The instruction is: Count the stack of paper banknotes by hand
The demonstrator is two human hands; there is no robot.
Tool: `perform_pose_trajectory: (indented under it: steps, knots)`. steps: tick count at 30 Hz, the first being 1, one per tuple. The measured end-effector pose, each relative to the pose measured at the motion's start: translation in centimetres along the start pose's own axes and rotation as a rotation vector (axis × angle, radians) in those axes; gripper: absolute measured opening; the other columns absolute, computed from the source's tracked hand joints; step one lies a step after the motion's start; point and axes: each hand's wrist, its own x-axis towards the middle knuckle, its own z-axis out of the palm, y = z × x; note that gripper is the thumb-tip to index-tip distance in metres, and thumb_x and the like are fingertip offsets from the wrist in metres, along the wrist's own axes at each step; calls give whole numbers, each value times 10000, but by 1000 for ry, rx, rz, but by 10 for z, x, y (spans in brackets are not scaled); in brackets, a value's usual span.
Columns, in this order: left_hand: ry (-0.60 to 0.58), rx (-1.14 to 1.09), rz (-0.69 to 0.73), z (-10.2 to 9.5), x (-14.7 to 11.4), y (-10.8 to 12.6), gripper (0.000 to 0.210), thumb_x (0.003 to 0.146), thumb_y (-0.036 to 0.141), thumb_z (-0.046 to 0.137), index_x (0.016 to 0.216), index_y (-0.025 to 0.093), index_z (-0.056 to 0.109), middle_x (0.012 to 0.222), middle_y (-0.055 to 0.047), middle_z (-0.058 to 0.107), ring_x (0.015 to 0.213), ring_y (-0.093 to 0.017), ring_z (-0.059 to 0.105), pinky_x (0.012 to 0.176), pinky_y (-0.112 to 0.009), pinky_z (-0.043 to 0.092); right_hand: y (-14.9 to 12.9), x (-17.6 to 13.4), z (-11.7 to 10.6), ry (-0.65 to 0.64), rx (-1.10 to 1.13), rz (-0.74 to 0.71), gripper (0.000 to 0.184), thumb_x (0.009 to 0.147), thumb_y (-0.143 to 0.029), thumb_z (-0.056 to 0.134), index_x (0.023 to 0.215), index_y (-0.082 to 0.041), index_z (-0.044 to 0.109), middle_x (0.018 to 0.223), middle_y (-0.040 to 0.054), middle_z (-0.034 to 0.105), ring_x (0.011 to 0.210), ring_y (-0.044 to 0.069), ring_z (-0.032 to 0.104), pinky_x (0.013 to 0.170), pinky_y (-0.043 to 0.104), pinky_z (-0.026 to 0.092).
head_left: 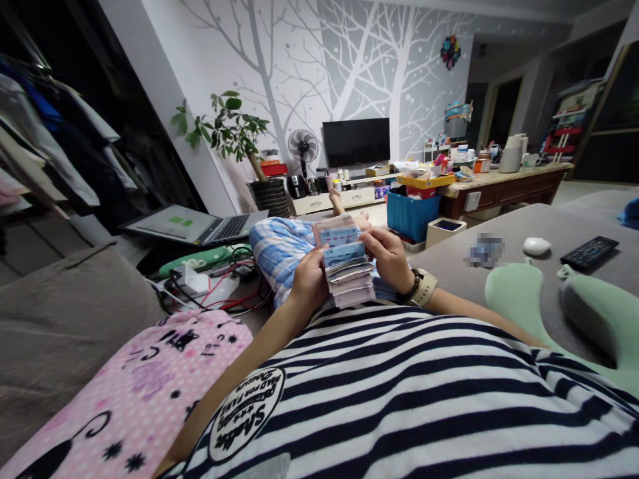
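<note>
A thick fanned stack of paper tickets [349,283] rests over my lap, pale blue and pinkish with small print. My left hand [308,278] is closed around the stack's left side, its thumb on top. At the upper right edge, my right hand [389,258] pinches one of the blue tickets [344,235] between thumb and fingers. Below, the lower tickets overlap in uneven layers, close to my striped shirt [379,372]. The fingers beneath the stack are hidden.
To the left lie an open laptop [174,225], tangled cables [232,293] and a pink blanket [164,366]. On the right are a remote control [590,254], a white mouse-shaped object [537,246], a blurred item [485,250] and a green neck pillow [516,296].
</note>
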Motion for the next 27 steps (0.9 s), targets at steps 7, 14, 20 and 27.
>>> perform_pose_trajectory:
  steps: [7, 14, 20, 27]
  knots:
    - [68, -36, 24, 3, 3, -3, 235, 817, 260, 1026, 1030, 227, 933, 1220, -127, 1006, 1541, -506, 862, 1323, -631, 705, 4, 1, -1, 0, -3, 23, 816, 951, -1084, 831, 814, -299, 659, 704, 4, 636, 683, 196, 486, 691, 391, 461]
    - [-24, -64, -22, 6, -4, 3, 561, 702, 247, 1074, 1247, 196, 953, 1175, -133, 1010, 1365, -497, 946, 1259, -626, 747, 16, 7, -4, 73, -73, 91, 714, 914, -882, 1008, 831, -293, 614, 748, -26, 618, 744, 192, 513, 723, 370, 438]
    - [-15, -92, -28, 7, -2, 0, 536, 734, 220, 1037, 1262, 205, 945, 1183, -118, 1014, 1374, -485, 952, 1279, -625, 747, 20, 8, -8, 25, -93, 63, 634, 988, -809, 918, 783, -286, 624, 729, -16, 619, 741, 199, 515, 768, 388, 463]
    - [-18, -168, -74, 1, 10, -7, 424, 816, 286, 1013, 1217, 158, 962, 1287, -155, 1008, 1500, -493, 894, 1336, -625, 712, 19, 6, -5, 33, -53, 22, 691, 983, -889, 874, 773, -290, 600, 722, -26, 550, 731, 191, 475, 768, 396, 446]
